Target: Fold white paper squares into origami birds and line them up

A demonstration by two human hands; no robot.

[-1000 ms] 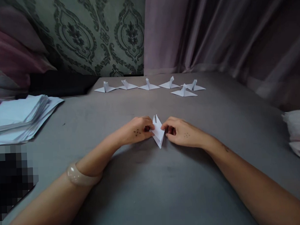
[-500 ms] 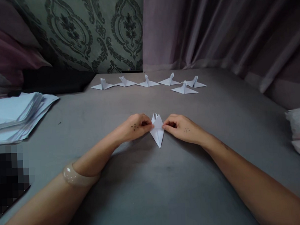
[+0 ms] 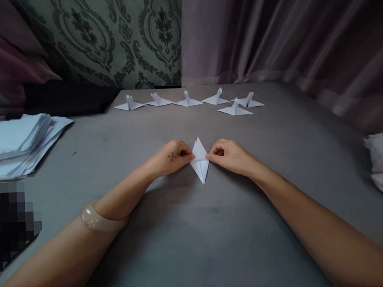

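A white folded paper [image 3: 200, 166] in a narrow diamond shape is at the middle of the table, one point toward me and one away. A crease runs across its widest part. My left hand [image 3: 175, 158] pinches its left corner between thumb and forefinger, the other fingers curled in. Its right corner is pinched the same way by my right hand [image 3: 230, 156]. On my left wrist sits a pale bangle [image 3: 101, 220]. Whether the paper touches the table I cannot tell.
Several white folded paper birds [image 3: 187, 101] stand in a row along the far side of the grey table [image 3: 195, 239]. A stack of paper sheets [image 3: 18, 137] lies at the left, by a black cloth [image 3: 73, 99]. A whitish bundle [image 3: 382, 162] is at the right edge.
The paper's far end, which showed a front flap with thin prongs behind it, now rises as one taller point. Both hands keep their pinch on the corners. The view has shifted slightly.
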